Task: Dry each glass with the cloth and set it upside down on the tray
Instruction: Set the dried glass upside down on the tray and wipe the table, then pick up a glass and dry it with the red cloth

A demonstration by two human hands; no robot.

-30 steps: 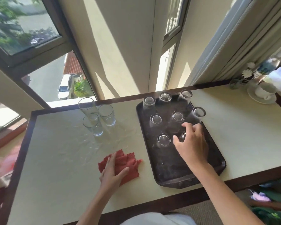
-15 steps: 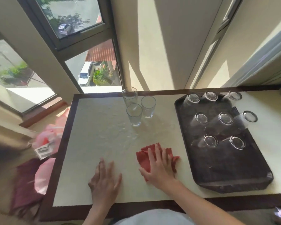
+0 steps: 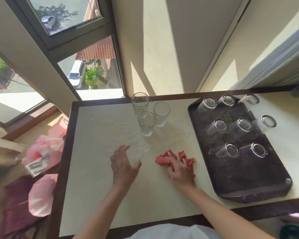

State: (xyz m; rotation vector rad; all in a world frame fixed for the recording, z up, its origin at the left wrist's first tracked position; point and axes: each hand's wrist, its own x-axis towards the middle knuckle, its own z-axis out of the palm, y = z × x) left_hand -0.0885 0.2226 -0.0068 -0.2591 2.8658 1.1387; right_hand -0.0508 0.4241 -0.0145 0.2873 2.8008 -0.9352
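Observation:
Three clear glasses stand upright near the table's far edge: a back one [image 3: 139,104], a right one [image 3: 161,114] and a front one [image 3: 146,123]. Several glasses, such as one [image 3: 232,150] at the front, stand upside down on the dark tray [image 3: 259,180] at the right. A red cloth [image 3: 164,159] lies crumpled on the table between them. My right hand [image 3: 179,168] rests on the cloth, fingers curling into it. My left hand [image 3: 123,163] hovers open over the table, left of the cloth and below the upright glasses, holding nothing.
The cream table [image 3: 97,169] has a dark wooden rim. Pink bags [image 3: 41,185] and clutter lie on the floor to its left. A window and wall stand directly behind the far edge.
My right hand left the tray and came onto the cloth, while my left hand let go of the cloth and moved left, then forward toward the upright glasses. The view swung left.

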